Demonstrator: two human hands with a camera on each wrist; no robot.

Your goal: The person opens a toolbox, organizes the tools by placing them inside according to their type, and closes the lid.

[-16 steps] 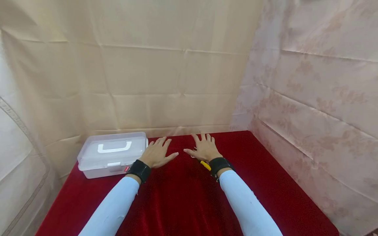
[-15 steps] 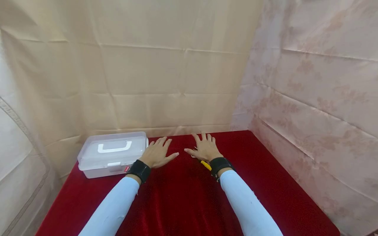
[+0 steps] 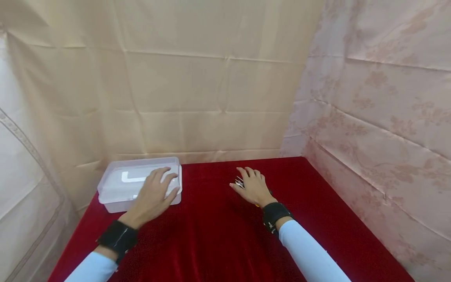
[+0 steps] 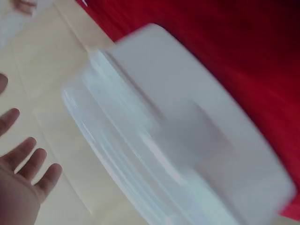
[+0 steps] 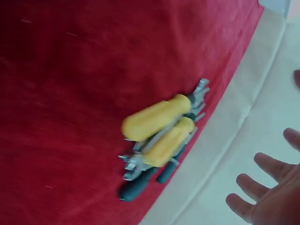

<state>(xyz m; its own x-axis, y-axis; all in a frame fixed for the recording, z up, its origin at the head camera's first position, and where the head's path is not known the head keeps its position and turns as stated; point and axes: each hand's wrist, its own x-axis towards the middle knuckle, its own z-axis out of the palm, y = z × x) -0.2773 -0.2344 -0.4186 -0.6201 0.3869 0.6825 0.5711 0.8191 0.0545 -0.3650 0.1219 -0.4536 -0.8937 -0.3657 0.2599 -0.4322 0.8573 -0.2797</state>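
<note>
A clear plastic box (image 3: 114, 194) with a white handle (image 3: 132, 178) sits lid down at the back left. My left hand (image 3: 153, 196) hovers before its right half, fingers loosely bent and holding nothing. The left wrist view shows the box's blurred front (image 4: 187, 108) with the left hand (image 4: 21, 187) off to one side. Right of centre, my right hand (image 3: 251, 188) is held over a small pile of hand tools, partly covering them. The right wrist view has yellow handles (image 5: 157, 119), dark handles (image 5: 136, 185) and metal ends bundled together, apart from the right hand's spread fingers (image 5: 269, 166).
A red velvet cloth (image 3: 218, 239) covers the table. Behind it hangs a beige curtain (image 3: 211, 98), and a pale flowered curtain (image 3: 380, 117) closes off the right side. Black bands (image 3: 118, 239) circle both wrists.
My left hand has drawn left and nearer to me, now overlapping the box. The right hand has shifted slightly right and nearer, its fingers more bent. The head view has turned a little left.
</note>
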